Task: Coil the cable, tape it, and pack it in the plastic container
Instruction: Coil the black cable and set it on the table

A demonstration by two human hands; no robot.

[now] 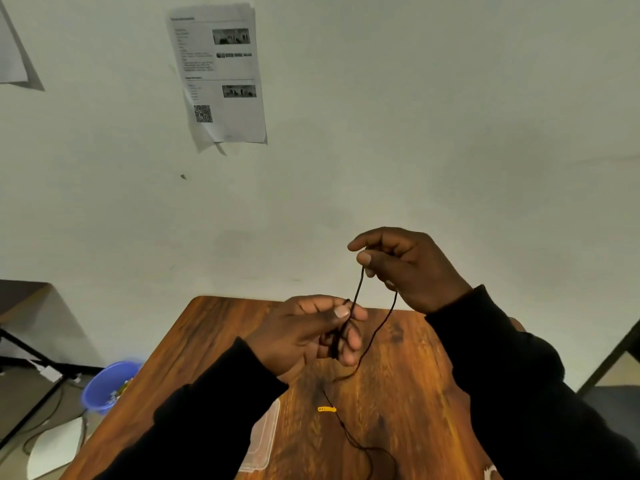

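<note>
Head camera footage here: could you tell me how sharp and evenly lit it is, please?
Head view: soft overall, the text on the wall sheet unreadable; wide-angle bending at the edges; dim, flat light; the thin black cable between the left hand and right hand shows faintly against the dark wooden table.

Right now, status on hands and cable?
Left hand pinching cable loops; right hand pulling a strand up. Coil started, tail trailing on table. Plastic container waiting, nothing blocking.

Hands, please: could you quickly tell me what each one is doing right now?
Left hand: closed, fingers holding loops of the black cable.
Right hand: closed, fingers pinching the same cable higher up.
</note>
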